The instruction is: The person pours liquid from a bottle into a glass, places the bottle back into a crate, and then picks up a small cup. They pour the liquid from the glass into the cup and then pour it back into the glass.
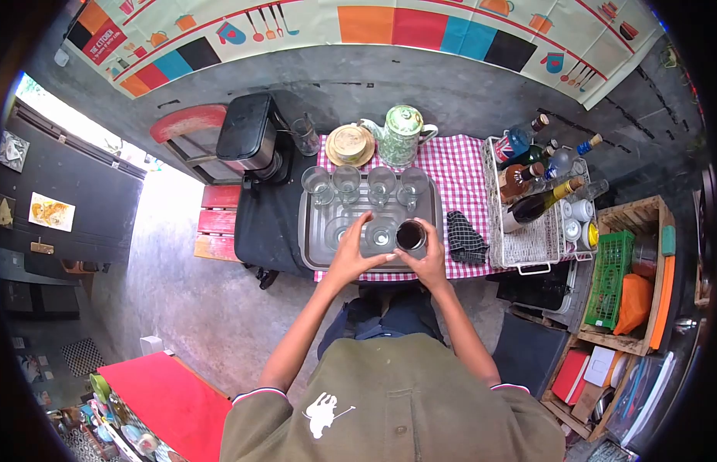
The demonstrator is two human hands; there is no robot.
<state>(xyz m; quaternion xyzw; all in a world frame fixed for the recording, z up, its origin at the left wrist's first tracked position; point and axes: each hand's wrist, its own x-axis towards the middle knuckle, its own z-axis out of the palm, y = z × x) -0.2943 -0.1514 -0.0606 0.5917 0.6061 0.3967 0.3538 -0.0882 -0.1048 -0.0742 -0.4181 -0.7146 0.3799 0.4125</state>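
Note:
My right hand [429, 266] is wrapped around a glass with dark contents [411, 236], held over the front right of a grey tray [306, 219]. My left hand [349, 258] has its fingers apart above the tray's front, and its thumb reaches close to my right thumb. Between the hands stands a clear glass [381, 233]. Another clear glass [339, 232] is partly hidden behind my left hand. Along the tray's back edge is a row of several clear glass mugs [381, 183]. Right of the tray lies a dark checked cloth [466, 237].
Behind the tray stand a green patterned pitcher [405, 137] and a cup on a saucer [350, 145]. A black coffee maker [251, 135] is at the left. To the right, a white wire rack [528, 250] holds several bottles beside a wooden crate [643, 219].

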